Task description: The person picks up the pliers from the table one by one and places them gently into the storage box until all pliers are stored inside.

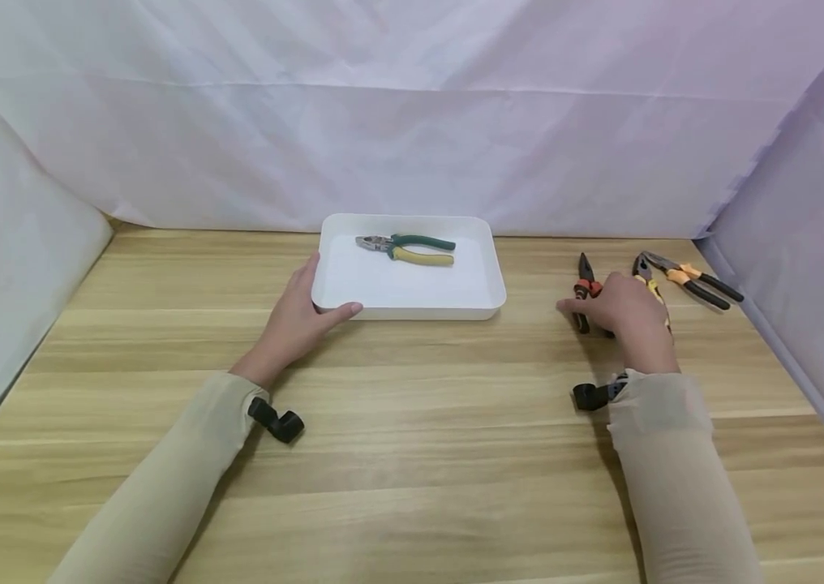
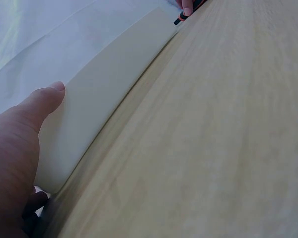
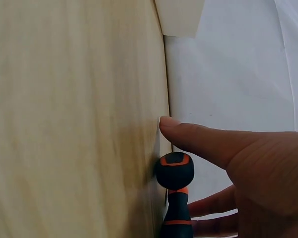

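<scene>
My left hand [image 1: 298, 312] holds the near left corner of a white tray [image 1: 412, 313], thumb along the front wall and fingers at the left side. In the left wrist view its thumb [image 2: 44, 101] lies against the wall's upper edge. Inside the tray lie combination pliers [image 1: 422, 258] with one green and one yellow handle. Over at the right, my right hand [image 1: 627, 308] is spread around pliers with red-and-black handles [image 1: 587, 288], their dark jaws pointing away. The right wrist view shows a handle end [image 3: 175, 171] between the apart thumb and fingers.
Beside the right hand lie pliers with yellow handles [image 1: 651, 284], partly hidden by it. Further right are long-nose pliers with orange-and-black handles [image 1: 697, 284]. White cloth [image 1: 412, 154] walls off the back and sides of the wooden table [image 1: 427, 454].
</scene>
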{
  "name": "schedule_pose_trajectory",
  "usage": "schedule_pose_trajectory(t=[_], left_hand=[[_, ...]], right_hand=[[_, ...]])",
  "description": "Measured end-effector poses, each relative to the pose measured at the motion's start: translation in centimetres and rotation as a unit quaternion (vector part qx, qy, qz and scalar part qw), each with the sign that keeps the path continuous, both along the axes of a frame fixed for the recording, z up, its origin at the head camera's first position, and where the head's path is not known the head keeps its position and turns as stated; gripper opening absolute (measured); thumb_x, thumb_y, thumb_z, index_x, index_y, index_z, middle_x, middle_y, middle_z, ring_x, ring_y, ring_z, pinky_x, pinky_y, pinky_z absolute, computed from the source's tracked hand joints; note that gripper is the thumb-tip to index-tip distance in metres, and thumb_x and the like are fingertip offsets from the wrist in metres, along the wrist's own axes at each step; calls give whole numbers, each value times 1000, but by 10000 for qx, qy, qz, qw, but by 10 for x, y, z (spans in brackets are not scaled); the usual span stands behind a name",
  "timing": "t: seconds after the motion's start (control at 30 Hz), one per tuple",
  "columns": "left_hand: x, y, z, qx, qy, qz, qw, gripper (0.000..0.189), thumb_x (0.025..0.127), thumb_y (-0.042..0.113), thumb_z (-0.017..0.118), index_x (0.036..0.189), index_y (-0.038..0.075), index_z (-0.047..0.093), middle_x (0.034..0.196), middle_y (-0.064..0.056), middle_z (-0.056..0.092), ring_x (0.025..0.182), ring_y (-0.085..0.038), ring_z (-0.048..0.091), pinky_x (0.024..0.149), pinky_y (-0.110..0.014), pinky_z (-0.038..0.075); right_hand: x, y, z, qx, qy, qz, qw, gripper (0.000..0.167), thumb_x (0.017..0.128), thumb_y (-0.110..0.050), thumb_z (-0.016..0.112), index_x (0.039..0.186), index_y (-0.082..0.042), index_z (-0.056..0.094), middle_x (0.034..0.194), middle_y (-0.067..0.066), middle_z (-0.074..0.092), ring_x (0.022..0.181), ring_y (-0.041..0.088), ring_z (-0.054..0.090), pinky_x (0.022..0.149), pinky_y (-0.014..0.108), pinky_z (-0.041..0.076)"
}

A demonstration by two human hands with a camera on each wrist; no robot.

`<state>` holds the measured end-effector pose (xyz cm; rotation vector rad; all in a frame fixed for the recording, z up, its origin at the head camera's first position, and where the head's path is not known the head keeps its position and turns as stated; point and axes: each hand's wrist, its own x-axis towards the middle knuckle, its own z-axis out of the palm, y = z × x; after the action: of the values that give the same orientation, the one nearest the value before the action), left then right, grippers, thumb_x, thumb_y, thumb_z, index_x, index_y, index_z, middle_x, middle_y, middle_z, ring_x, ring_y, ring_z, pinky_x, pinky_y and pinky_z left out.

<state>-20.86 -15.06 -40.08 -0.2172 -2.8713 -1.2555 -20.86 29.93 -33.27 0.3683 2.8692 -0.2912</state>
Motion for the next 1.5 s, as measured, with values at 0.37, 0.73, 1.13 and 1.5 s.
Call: schedule_pose_trajectory(t=[0.37,0.73,1.13,1.5], left_hand=[[-1,1,1,38,-18,-1,10000,116,84,63,71,164,14,4,168,-17,20,154,-36,26,123,-58,25],[-2,-1,0,47,-48,6,10000,115,85,63,71,164,14,4,169,-17,19,154,-37,25,123,-59,25],[-1,1,3,38,-90,23,9999,114,86,61,71,164,14,3,169,-18,18,155,-38,24,123,-60,25],[0,1,4,111,-31,13,9999,114,85,59,74,164,13,5,166,-19,23,151,-38,31,121,-60,30]], right_hand=[[-1,2,-4,-24,-155,17,9999,59,92,-60,58,82,-3,54,72,10,49,63,24,47,53,35,39],[-9,8,-9,-288,-177,81,9994,45,90,-50,56,70,-9,51,61,3,46,57,21,46,49,32,38],[-6,16,-4,-619,85,198,9979,52,90,-53,62,88,-1,60,79,15,60,64,27,56,51,36,46],[-6,17,6,-854,497,411,9943,77,94,-55,58,140,6,48,122,33,59,91,40,63,62,41,52]])
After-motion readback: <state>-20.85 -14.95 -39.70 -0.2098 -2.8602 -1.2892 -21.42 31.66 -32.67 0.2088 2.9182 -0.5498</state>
